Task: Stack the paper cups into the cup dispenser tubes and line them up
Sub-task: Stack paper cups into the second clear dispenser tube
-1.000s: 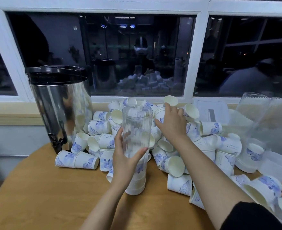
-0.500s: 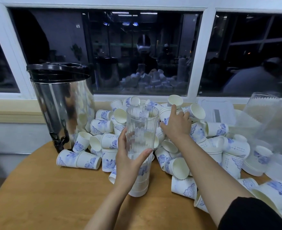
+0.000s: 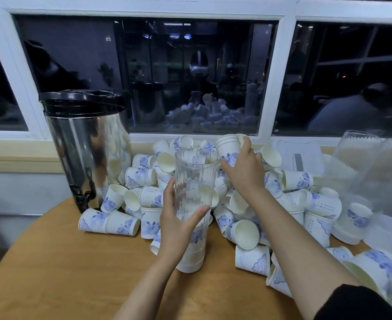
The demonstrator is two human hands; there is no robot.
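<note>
The scene is dimly lit from indoor lights overhead, which reflect in the dark window (image 3: 190,75). Wide-angle distortion bends the frame edges. The clear containers (image 3: 361,162) at right look blurred.

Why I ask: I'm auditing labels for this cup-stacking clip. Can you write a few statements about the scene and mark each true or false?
1. The left hand grips the clear ribbed plastic dispenser tube, which stands upright on the round wooden table. True.
2. The right hand holds a stack of nested white paper cups with blue flower print. True.
3. The shiny steel urn with a black lid stands right of the tube. False: the urn stands left of it.
4. The tube is empty. False: nested cups fill its lower end.
</note>
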